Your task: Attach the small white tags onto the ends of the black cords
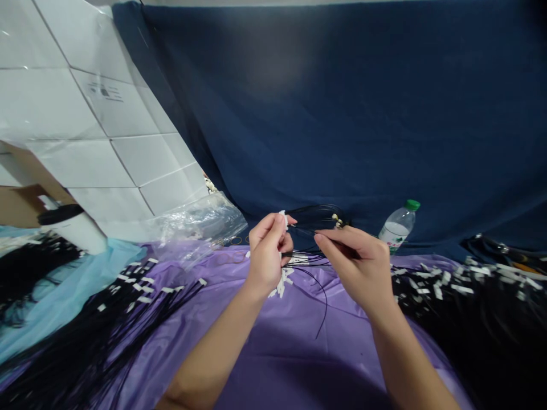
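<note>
Above the far middle of the purple sheet (273, 353), a small white tag (283, 217) is pinched between the thumb and fingertips of the left hand (265, 257), the remaining fingers being curled in. Just to the right of it, over the same part of the sheet, a thin black cord (325, 302) is nipped between the thumb and forefinger of the right hand (363, 267), and its loose end is left hanging in a curve towards the sheet. A looped bundle of black cords (314, 215) is seen behind both hands, at the sheet's far edge. Heaps of tagged cords are spread over the sheet's left side (106, 319) and right side (470, 302). A water bottle (397, 228) is stood beyond the sheet's far right edge, and a clear plastic bag (200, 225) is laid at its far left edge.
</note>
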A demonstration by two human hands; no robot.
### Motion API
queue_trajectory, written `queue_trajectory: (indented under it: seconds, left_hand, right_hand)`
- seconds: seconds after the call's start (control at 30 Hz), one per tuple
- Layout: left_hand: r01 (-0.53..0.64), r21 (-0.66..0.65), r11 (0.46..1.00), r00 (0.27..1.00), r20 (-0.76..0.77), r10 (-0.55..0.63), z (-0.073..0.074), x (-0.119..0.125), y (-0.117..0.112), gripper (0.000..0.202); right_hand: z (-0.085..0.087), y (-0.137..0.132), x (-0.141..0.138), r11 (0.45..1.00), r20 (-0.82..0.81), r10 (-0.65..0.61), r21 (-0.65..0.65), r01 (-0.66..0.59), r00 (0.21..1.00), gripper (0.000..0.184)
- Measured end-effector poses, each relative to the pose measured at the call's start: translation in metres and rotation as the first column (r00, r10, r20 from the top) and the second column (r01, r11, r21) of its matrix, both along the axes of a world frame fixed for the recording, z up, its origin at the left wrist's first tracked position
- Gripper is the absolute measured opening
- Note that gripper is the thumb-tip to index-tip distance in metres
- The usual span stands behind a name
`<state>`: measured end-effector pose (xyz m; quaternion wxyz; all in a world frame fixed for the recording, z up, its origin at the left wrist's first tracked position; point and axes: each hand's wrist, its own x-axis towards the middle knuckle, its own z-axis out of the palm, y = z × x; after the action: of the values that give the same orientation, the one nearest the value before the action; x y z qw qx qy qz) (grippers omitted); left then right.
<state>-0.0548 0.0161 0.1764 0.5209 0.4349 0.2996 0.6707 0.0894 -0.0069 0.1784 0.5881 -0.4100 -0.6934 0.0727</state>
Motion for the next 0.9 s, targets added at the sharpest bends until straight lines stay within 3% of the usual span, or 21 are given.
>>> queue_trajectory:
  seconds: [0.37, 0.67, 0.8, 0.9]
  left_hand:
    - [0.004, 0.026, 1.000, 1.000, -0.025, -0.004, -0.001, 0.003, -0.001, 0.027]
    - [0.028, 0.075, 0.997, 0.997, -0.068, -0.022, -0.008, 0.003, 0.003, 0.032]
    - [0.033, 0.162, 0.986, 0.997, -0.081, -0.020, -0.013, 0.004, 0.005, 0.029]
    - [-0.032, 0.267, 0.963, 0.996, -0.072, 0.053, -0.016, 0.005, 0.007, 0.023]
  right_hand:
    - [0.002, -0.002, 0.001, 0.997, 0.018, 0.025, -0.069, -0.024, 1.000, 0.013]
    - [0.005, -0.004, 0.003, 0.963, -0.159, 0.086, -0.240, -0.123, 0.984, 0.014]
    - [0.006, -0.005, 0.003, 0.931, -0.258, 0.101, -0.315, -0.182, 0.961, 0.015]
    - [0.006, -0.004, 0.003, 0.903, -0.343, 0.132, -0.346, -0.255, 0.930, 0.016]
